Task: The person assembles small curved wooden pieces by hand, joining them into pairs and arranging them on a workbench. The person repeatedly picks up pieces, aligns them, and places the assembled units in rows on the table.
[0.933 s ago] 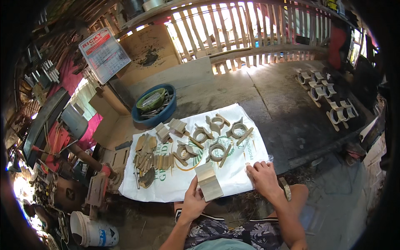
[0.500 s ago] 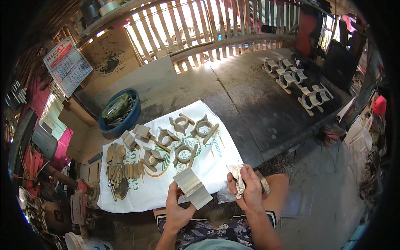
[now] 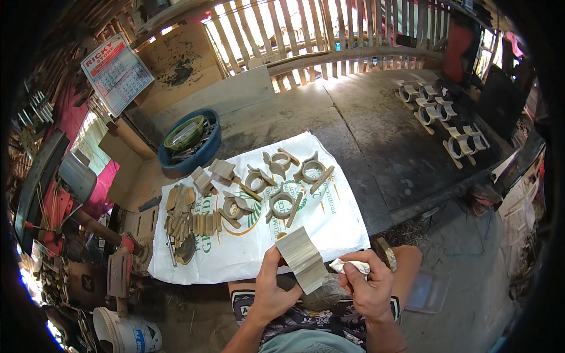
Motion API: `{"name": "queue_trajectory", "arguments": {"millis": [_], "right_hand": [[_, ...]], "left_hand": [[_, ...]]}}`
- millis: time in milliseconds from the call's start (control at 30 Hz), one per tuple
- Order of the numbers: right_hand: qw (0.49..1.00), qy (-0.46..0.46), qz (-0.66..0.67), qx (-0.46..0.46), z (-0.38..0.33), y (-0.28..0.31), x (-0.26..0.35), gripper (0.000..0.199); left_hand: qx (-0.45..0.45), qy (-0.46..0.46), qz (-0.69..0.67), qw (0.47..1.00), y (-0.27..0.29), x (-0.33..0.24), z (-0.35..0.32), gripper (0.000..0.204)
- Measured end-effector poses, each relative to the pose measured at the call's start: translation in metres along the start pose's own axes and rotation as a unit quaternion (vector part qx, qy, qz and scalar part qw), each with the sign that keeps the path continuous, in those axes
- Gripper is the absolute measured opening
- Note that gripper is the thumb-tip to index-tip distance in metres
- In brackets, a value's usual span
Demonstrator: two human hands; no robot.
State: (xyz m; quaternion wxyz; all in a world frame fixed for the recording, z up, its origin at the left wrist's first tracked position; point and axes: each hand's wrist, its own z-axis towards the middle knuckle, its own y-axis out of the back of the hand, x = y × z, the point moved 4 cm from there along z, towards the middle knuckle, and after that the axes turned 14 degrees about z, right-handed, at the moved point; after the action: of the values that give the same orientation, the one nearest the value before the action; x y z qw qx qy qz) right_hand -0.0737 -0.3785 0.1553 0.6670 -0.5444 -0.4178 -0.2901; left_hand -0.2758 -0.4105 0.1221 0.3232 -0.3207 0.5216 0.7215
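Over the person's lap, just off the near edge of the white sack (image 3: 329, 232) spread on the floor, the left hand (image 3: 272, 288) closes around a stack of thin flat wood slats (image 3: 303, 259), thumb on one side and fingers behind, tilting its broad pale face up, probably so the other hand can reach it. The right hand (image 3: 368, 285) pinches a small crumpled white rag (image 3: 347, 266) between thumb and fingertips, just beside the stack's right edge. Farther out on the sack, ring-shaped wooden pieces (image 3: 285, 203) lie in rows toward its far edge, and loose slats (image 3: 185, 215) sit heaped near its left edge, beside a blue basin (image 3: 191, 141).
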Motion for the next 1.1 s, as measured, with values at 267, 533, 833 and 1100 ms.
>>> {"name": "queue_trajectory", "arguments": {"millis": [267, 533, 833, 1100], "right_hand": [[0.998, 0.051, -0.025, -0.001, -0.003, -0.010, 0.006, 0.017], [0.978, 0.157, -0.133, 0.039, -0.003, -0.020, 0.007, 0.019], [0.966, 0.200, -0.155, 0.045, -0.002, -0.025, 0.009, 0.024], [0.958, 0.221, -0.177, 0.045, -0.003, -0.028, 0.011, 0.022]], "left_hand": [[-0.017, -0.029, 0.043, 0.999, 0.002, -0.014, 0.000, 0.085], [-0.030, -0.068, 0.091, 0.993, 0.003, -0.025, 0.002, 0.086], [-0.035, -0.089, 0.098, 0.991, 0.001, -0.032, 0.002, 0.083], [-0.045, -0.106, 0.107, 0.988, 0.002, -0.036, 0.004, 0.083]]}}
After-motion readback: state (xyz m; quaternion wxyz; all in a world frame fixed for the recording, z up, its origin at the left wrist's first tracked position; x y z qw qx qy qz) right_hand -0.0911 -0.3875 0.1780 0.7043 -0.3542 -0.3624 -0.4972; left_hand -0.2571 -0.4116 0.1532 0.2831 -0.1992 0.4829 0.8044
